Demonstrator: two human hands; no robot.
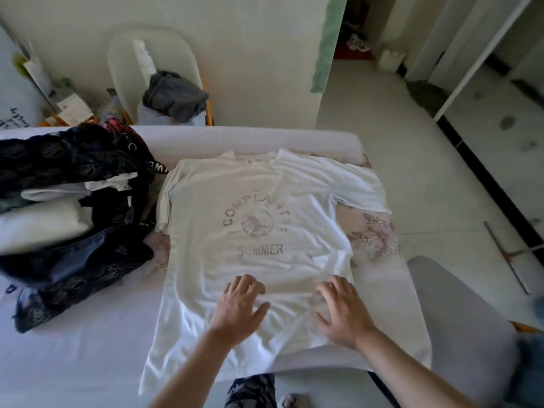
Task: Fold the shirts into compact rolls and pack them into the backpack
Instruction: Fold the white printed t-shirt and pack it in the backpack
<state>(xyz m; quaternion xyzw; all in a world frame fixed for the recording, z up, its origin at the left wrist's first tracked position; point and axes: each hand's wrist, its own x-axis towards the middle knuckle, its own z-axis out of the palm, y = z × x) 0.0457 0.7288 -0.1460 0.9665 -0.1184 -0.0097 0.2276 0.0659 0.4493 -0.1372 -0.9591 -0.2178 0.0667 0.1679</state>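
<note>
1. Shirt position: 1 white shirt (259,201) lay print-up and spread out on the bed (73,348). Its collar was at the far edge and its hem toward the person. The lower cloth was wrinkled.
2. Hands: the left hand (238,307) and the right hand (341,310) rested palm-down on the lower part of the shirt, side by side but apart. Fingers were spread and flat, so both hands were released, pressing the cloth and grasping nothing.
3. Stage, as judged: smoothing only. No sleeve was folded in and no roll had been started on this shirt.
4. Packing: a dark patterned bag (73,160) sat on the bed just beside the shirt, at the person's left, touching its sleeve. Pale bundles (38,225) showed inside the bag's folds. These were probably shirts already rolled and packed into the backpack, but I could not tell for certain, nor count them.
5. Left to do: fold, roll and pack this 1 shirt.
6. A grey garment (173,95) lay on a chair (123,54) beyond the bed. Whether it belonged to the task was unclear.
</note>
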